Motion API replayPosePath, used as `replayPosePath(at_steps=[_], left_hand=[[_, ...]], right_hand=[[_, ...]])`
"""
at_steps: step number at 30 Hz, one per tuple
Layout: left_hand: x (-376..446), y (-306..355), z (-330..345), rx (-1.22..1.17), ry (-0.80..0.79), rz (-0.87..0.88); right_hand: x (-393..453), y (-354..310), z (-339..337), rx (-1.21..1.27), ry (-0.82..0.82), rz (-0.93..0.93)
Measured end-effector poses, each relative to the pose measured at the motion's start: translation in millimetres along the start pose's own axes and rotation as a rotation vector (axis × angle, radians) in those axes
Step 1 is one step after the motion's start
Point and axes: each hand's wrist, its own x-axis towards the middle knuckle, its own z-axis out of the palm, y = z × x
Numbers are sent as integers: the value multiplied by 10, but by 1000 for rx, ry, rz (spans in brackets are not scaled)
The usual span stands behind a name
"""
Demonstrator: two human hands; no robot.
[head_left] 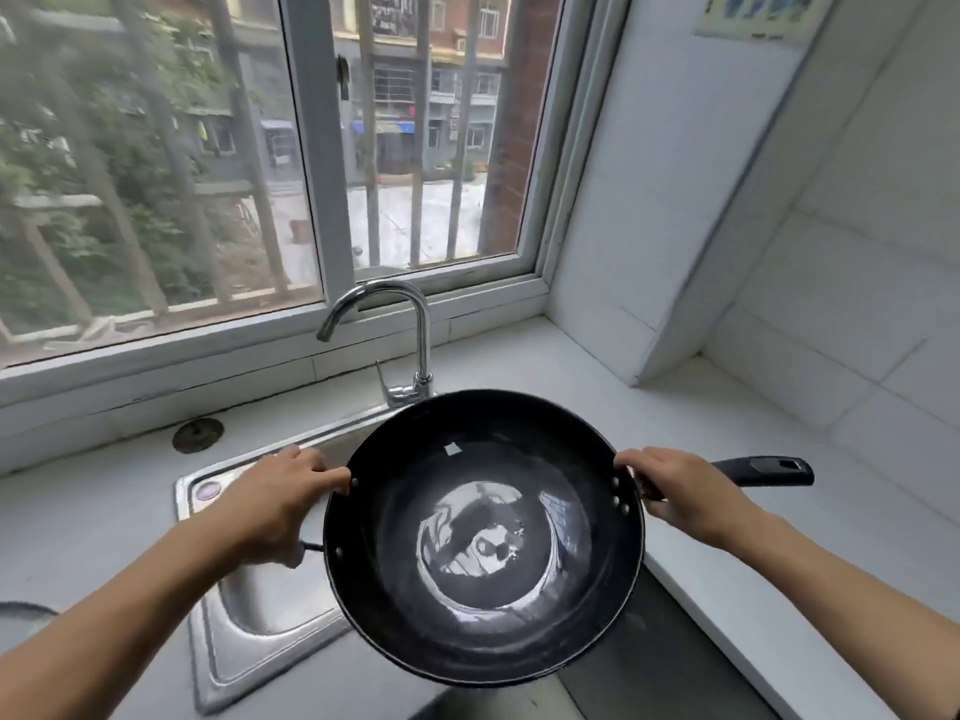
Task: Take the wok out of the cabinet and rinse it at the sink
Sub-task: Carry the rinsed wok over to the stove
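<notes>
Sink [244,610] below the hands, largely hidden under the wok [483,537] held between them. Left hand [270,506] curled round a side loop, mostly covered. Right hand [685,491] gripping the long handle [763,471].

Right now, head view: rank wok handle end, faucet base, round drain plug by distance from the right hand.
From the right hand:
1. Wok handle end, just beyond the hand, to its right.
2. Faucet base, behind the wok, to the left.
3. Round drain plug, far left on the counter.
</notes>
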Motion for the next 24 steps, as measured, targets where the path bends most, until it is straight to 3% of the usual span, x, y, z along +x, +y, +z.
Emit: replayPosePath(at_steps=[12, 24], left_hand=[[726, 1476, -504, 126, 94, 432], [760, 4281, -704, 180, 121, 702]], right_hand=[[-2297, 485, -170, 92, 34, 392], [-5344, 880, -222, 99, 181, 698]])
